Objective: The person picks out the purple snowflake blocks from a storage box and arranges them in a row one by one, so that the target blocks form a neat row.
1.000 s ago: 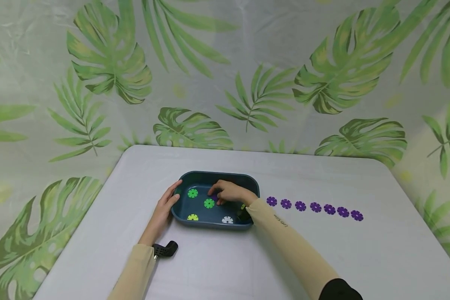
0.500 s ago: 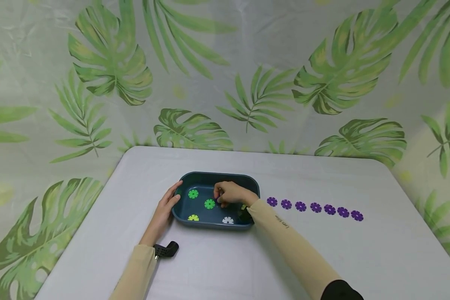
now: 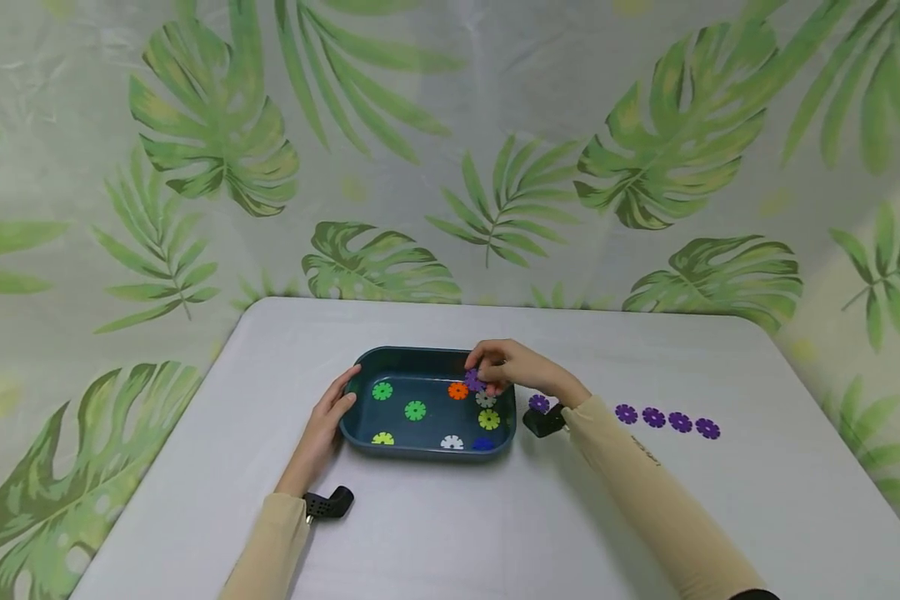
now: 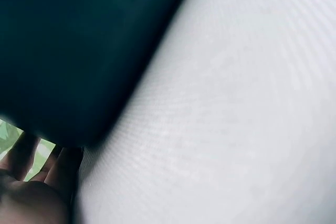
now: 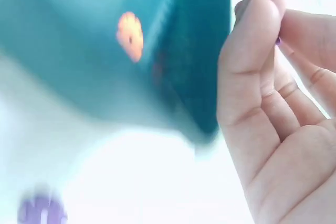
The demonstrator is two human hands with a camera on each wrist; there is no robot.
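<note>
My right hand [image 3: 521, 365] pinches a purple flower-shaped disc [image 3: 474, 381] between thumb and fingertips, over the right end of a dark teal tray [image 3: 420, 454]. Only slivers of that disc show past the fingers in the right wrist view. My left hand [image 3: 322, 429] holds the tray's left end, thumb at the rim; its fingers [image 4: 65, 171] show beside the wall in the left wrist view. Inside the tray lie an orange disc [image 3: 457, 391], two green ones, including a green disc [image 3: 415, 410], and yellow, white, grey and blue discs.
Right of the tray runs a row of purple discs [image 3: 653, 417], partly hidden behind the right wrist's black camera [image 3: 543, 421] and sleeve. Everything stands on a white-covered table [image 3: 420, 533]. Behind it hangs a leaf-patterned cloth [image 3: 390, 167].
My right hand has lifted a purple disc from the tray floor and moved right and up with it. Discs at the tray's right end now show. The left hand keeps its hold.
</note>
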